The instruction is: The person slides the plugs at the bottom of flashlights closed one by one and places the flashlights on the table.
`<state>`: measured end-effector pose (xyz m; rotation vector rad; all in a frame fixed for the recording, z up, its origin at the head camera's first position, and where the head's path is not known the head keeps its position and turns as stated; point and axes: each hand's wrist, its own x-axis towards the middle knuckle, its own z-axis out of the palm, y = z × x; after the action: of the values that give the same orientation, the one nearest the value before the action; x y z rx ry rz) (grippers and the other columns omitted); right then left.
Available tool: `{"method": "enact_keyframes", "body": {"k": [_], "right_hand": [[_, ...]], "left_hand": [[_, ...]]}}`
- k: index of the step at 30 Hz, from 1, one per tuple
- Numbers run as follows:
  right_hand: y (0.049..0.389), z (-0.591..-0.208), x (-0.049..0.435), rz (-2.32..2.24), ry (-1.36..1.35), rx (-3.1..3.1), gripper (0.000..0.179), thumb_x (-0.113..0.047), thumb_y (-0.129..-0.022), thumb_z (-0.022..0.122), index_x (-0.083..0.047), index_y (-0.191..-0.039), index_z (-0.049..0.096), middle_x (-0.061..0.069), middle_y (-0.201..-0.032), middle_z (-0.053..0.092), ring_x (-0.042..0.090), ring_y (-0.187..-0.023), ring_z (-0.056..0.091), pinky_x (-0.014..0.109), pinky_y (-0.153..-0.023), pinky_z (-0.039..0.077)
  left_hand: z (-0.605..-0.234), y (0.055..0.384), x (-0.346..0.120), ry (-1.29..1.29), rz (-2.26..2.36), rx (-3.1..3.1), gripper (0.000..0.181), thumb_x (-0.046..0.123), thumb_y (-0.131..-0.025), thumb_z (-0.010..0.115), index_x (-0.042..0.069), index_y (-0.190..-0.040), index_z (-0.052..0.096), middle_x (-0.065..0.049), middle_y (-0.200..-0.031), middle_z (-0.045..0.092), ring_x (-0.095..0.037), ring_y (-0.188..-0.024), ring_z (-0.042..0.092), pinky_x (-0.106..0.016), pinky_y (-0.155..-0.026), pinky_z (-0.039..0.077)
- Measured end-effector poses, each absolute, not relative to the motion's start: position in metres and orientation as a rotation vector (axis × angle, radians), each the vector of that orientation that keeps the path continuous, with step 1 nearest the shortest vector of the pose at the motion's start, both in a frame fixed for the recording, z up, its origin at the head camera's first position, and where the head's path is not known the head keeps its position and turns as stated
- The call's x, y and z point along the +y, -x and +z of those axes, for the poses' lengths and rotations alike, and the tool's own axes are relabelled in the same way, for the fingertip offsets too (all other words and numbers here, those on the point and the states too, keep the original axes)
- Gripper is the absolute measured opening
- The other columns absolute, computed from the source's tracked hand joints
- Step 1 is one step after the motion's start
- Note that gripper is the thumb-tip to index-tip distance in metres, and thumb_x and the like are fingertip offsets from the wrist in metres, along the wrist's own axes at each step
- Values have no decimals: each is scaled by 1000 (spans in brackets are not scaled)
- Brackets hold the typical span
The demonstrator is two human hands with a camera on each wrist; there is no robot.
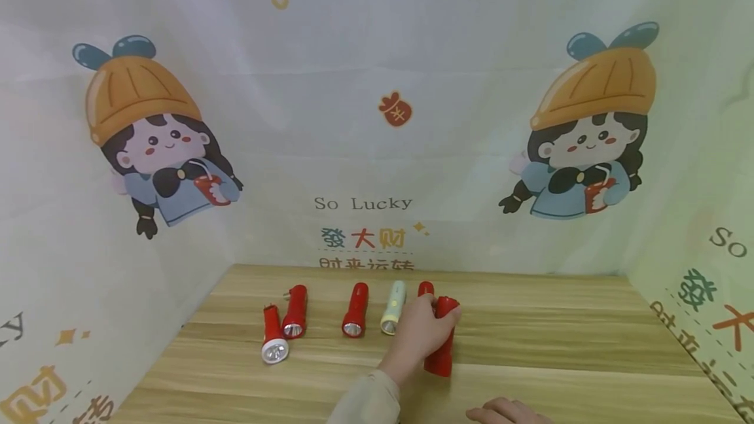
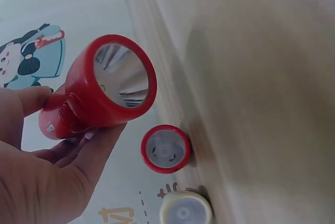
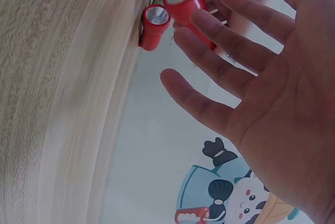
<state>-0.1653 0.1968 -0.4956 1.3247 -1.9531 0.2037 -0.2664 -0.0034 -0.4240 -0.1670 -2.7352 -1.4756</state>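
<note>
My left hand [image 1: 417, 329] grips a red flashlight [image 1: 438, 360] by its body, thumb on one side and fingers on the other. In the left wrist view its wide reflector head [image 2: 123, 75] faces the camera. Thin pale prongs show beside the held flashlight in the right wrist view. Just behind the hand lies another red flashlight [image 1: 425, 288], partly hidden. A pale green flashlight [image 1: 393, 306] lies to the hand's left. My right hand [image 1: 508, 412], low in the head view, holds nothing; its fingers [image 3: 214, 59] are spread and gently bent.
Farther left on the wooden table [image 1: 530, 339] lie a red flashlight [image 1: 356, 309], another red one [image 1: 296, 311] and a red one with a white-rimmed head [image 1: 273, 335]. A printed cloth backdrop [image 1: 483, 234] rises behind the table and along both sides.
</note>
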Motion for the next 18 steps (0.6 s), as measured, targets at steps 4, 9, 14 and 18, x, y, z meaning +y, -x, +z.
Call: {"method": "enact_keyframes", "body": {"k": [4, 9, 14, 18], "right_hand": [[167, -495, 198, 183, -1318, -1905, 33, -43, -113, 48, -32, -116, 78, -5, -111, 76, 9, -89, 68, 16, -66, 53], [165, -497, 199, 138, -1285, -1885, 41, -42, -114, 40, -33, -115, 79, -5, -112, 76, 9, -90, 68, 18, -66, 54], [164, -495, 202, 99, -1307, -1951, 36, -47, -113, 44, -35, -119, 77, -8, -113, 74, 6, -92, 67, 15, -67, 52], [164, -493, 202, 121, -1340, -1970, 30, -48, -110, 52, -33, -122, 76, -7, -113, 74, 6, -91, 67, 13, -67, 51]], "left_hand": [[-419, 280, 4, 152, -1466, -2733, 51, 39, -99, 75, -4, -125, 65, -10, -96, 72, -16, -74, 64, -32, -64, 59], [-417, 291, 9, 110, -1406, -2765, 46, 42, -99, 74, 1, -120, 69, -6, -92, 71, -15, -73, 62, -29, -64, 58], [-418, 298, 11, 84, -1384, -2784, 37, 41, -100, 74, 4, -105, 69, -4, -83, 67, -15, -69, 60, -28, -60, 54], [-418, 307, 15, 78, -1314, -2812, 36, 40, -99, 74, 5, -91, 67, -2, -77, 62, -15, -65, 57, -25, -57, 49]]}}
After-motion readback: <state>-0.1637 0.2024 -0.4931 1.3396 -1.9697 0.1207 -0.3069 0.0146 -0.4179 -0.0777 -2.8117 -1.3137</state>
